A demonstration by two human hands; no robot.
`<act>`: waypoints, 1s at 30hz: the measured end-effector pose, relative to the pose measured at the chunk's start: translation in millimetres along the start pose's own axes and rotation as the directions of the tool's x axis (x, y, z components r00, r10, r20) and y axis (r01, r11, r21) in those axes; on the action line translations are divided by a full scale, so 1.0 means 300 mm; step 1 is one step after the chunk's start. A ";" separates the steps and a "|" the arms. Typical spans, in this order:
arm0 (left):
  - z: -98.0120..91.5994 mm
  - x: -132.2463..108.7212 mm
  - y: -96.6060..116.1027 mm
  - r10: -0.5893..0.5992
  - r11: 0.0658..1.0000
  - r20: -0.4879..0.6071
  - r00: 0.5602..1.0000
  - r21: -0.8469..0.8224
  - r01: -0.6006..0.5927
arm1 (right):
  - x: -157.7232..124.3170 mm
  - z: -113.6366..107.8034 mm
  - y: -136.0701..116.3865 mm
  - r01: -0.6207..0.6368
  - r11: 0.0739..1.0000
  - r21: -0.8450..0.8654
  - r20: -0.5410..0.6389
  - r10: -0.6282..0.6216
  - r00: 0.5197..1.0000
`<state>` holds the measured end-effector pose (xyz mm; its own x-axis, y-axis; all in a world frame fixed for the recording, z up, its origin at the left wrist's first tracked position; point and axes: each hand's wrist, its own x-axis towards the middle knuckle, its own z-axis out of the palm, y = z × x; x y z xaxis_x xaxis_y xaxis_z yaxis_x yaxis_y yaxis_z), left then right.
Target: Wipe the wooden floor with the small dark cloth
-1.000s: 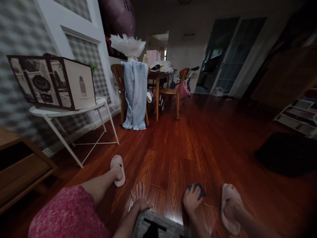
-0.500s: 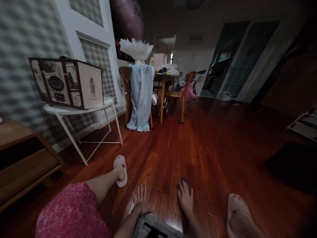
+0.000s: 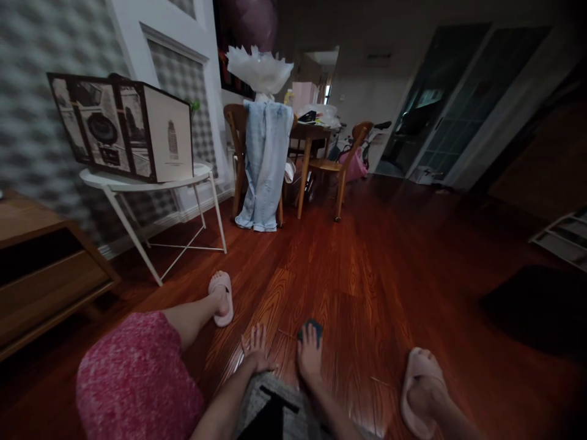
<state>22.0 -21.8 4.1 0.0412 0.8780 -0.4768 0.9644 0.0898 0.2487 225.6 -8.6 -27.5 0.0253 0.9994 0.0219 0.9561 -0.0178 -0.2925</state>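
My left hand (image 3: 255, 348) lies on the reddish-brown wood floor (image 3: 362, 269), fingers spread and holding nothing. Beside it, my right hand (image 3: 310, 357) is laid over a small dark cloth (image 3: 320, 332), pressing it against the boards. Dark edges of it show around the fingertips; whether it is a folded cloth or a pad is hard to make out. Between the forearms is grey clothing (image 3: 257, 406) with a black pattern. A thin light strip (image 3: 287, 333) lies on the floor just left of the cloth, and another (image 3: 381, 382) is farther right.
Pink slippers (image 3: 222, 299) are on both feet, one on each side. At left are a wooden cabinet (image 3: 55, 275) and a white side table (image 3: 207, 174) bearing a patterned box (image 3: 167, 137). Jeans (image 3: 263, 165) hang over a chair ahead. A dark shape (image 3: 527, 311) lies at right.
My right hand has slid left with the dark cloth, closer to my left hand. My left hand has kept nearly the same place on the floor. The view has tilted slightly.
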 end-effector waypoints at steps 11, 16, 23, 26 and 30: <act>-0.248 0.136 -0.079 -0.089 0.996 -0.087 0.992 -0.016 0.088 | 0.104 -0.090 0.436 0.103 0.994 0.037 -0.086 -0.100 0.991; -0.279 0.153 -0.095 -0.107 0.994 -0.090 0.990 -0.038 0.104 | 0.057 -0.080 0.683 -0.427 0.895 0.132 -0.415 0.441 0.796; -0.110 0.001 -0.018 -0.059 0.998 -0.015 0.998 -0.032 0.059 | 0.019 0.011 0.297 -0.280 0.956 0.088 -0.407 0.291 0.866; -0.070 -0.045 0.019 -0.017 0.999 0.027 0.999 -0.029 0.017 | -0.003 0.069 0.078 -0.071 0.997 0.023 -0.179 0.074 0.981; -0.065 -0.058 0.029 -0.014 1.000 0.026 1.000 -0.009 0.014 | -0.033 0.093 -0.058 0.211 0.976 0.045 0.006 -0.212 0.977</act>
<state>24.6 -27.1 30.9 0.0345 0.8643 -0.5018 0.9624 0.1067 0.2499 200.4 -17.3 -49.3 -0.1794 0.9808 0.0771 0.9257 0.1948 -0.3242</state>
